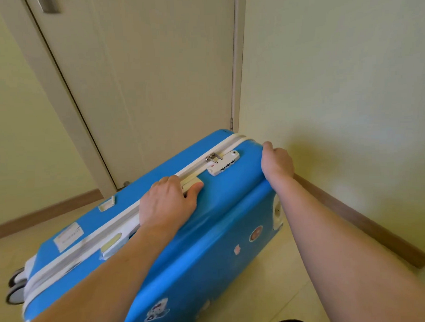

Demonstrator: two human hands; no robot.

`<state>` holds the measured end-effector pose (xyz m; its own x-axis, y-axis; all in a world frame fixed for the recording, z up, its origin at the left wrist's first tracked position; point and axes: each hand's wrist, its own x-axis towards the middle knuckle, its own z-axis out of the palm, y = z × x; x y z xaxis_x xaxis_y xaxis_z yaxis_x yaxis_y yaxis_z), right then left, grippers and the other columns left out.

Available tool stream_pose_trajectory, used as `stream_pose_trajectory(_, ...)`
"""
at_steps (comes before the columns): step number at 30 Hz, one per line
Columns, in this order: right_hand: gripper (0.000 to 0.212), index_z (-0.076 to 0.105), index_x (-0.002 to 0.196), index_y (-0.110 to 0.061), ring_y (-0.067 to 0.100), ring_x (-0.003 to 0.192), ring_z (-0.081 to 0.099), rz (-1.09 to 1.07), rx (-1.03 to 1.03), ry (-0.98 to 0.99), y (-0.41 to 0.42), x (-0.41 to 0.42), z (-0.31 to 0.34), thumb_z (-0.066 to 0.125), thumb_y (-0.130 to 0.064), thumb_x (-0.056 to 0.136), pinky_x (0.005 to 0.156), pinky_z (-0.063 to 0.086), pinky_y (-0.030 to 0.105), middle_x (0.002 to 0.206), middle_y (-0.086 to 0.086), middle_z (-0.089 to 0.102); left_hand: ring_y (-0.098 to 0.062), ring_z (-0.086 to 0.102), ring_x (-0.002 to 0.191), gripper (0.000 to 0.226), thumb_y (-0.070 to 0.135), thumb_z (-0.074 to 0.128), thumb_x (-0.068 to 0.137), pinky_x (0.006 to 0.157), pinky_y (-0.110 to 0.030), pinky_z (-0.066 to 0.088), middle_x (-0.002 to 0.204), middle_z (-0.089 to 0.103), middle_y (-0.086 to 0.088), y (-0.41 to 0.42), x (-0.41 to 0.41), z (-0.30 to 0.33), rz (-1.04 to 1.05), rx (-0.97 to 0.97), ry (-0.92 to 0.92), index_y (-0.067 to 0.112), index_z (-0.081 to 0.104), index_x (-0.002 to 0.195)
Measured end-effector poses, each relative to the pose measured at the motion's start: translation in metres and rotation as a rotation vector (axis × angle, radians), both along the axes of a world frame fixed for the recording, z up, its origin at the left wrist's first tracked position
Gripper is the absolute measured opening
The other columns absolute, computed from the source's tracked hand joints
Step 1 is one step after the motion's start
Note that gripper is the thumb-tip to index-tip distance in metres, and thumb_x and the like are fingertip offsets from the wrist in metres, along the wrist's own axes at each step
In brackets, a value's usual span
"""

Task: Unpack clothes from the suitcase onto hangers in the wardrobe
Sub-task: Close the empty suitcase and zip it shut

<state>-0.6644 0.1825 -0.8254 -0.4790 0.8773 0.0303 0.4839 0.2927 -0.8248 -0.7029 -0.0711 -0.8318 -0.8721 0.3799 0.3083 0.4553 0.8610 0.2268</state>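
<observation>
Blue suitcase [185,246] on its side by the door [143,79], zipped closed.
Wheels [16,288] at left; the left hand [167,205] curls around the white side handle [190,182], the right hand [276,163] wraps the far corner, apparently to steady or shift it before opening.

I count: one blue suitcase [209,233], two hands on it, one combination lock [223,163], one door [143,79], two wheels [16,285].
</observation>
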Motion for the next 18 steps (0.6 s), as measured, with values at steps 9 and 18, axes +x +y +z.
stream_pose_trajectory(9, 0.055, 0.066, 0.099, -0.005, 0.034, 0.089, 0.058, -0.174, 0.197, 0.003, 0.025, 0.011, 0.095, 0.030, -0.045, 0.091, 0.080, 0.045, 0.038, 0.099, 0.016, 0.066, -0.025, 0.047, 0.076, 0.057, 0.069, 0.033, 0.090, 0.063, -0.035, 0.036, 0.078, 0.049, 0.001, 0.034, -0.008, 0.036, -0.113, 0.245, -0.031, 0.015, 0.043, 0.077)
stream_pose_trajectory(18, 0.047, 0.055, 0.077, -0.010, 0.036, 0.079, 0.060, -0.347, 0.486, 0.019, 0.012, 0.037, 0.155, 0.025, -0.045, 0.083, 0.076, 0.048, 0.040, 0.081, 0.011, 0.065, -0.026, 0.046, 0.075, 0.051, 0.063, 0.036, 0.092, 0.060, -0.034, 0.028, 0.074, 0.045, 0.000, 0.058, -0.011, 0.044, -0.325, 0.508, -0.153, 0.016, 0.038, 0.073)
